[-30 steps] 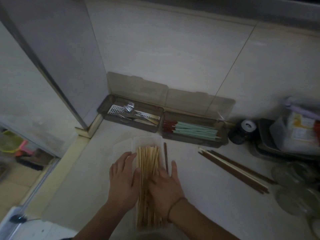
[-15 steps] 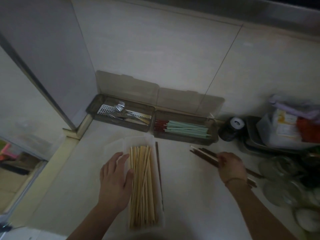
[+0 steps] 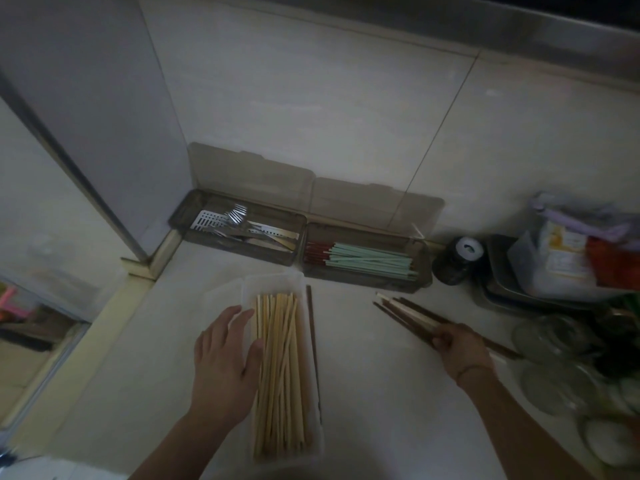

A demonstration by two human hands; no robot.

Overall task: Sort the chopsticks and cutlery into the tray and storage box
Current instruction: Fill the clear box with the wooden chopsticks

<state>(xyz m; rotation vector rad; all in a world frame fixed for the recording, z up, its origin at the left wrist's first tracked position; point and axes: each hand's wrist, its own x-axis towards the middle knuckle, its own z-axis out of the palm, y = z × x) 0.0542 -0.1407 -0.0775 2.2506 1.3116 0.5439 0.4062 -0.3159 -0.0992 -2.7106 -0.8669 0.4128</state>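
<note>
Several dark chopsticks [image 3: 408, 315] are gripped at their near part by the curled fingers of the right hand [image 3: 459, 348], their long axis slanted across the counter [image 3: 381, 393], tips pointed up-left toward the storage box [image 3: 367, 263] of green chopsticks [image 3: 370, 261]. Pale wooden chopsticks [image 3: 278, 372] are laid lengthwise, near to far, in the clear tray [image 3: 273, 282], against whose left wall the flat, spread left hand [image 3: 225, 362] is rested. One dark chopstick [image 3: 312, 341] is seen just right of the tray. Forks [image 3: 237, 216] are held in the left box. Glass jars [image 3: 550, 341] are crowded at the right.
</note>
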